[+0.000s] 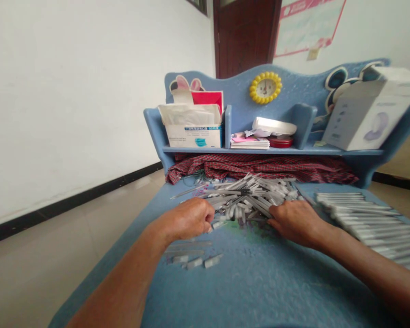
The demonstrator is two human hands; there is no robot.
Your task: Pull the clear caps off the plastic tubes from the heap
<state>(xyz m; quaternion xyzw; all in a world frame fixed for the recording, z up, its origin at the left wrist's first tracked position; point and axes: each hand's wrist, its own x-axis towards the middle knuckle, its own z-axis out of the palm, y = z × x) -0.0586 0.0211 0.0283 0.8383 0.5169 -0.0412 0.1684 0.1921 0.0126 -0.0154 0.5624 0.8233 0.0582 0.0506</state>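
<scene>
A loose heap of several thin grey-white stick parts [249, 196] lies in the middle of the blue desk [253, 282]. My left hand [187, 218] rests at the heap's left edge, fingers curled into it. My right hand [294, 221] lies at the heap's right edge, fingers bent down among the sticks. What either hand grips is hidden by the fingers. A few short grey caps [198, 262] lie on the desk just below my left wrist.
Several finished grey sticks [369, 218] lie in a neat row at the right. A red plaid cloth [259, 166] lies under the shelf. The shelf holds a mask box [193, 132], papers [251, 141] and a white carton [365, 114]. A yellow clock [265, 87] hangs above.
</scene>
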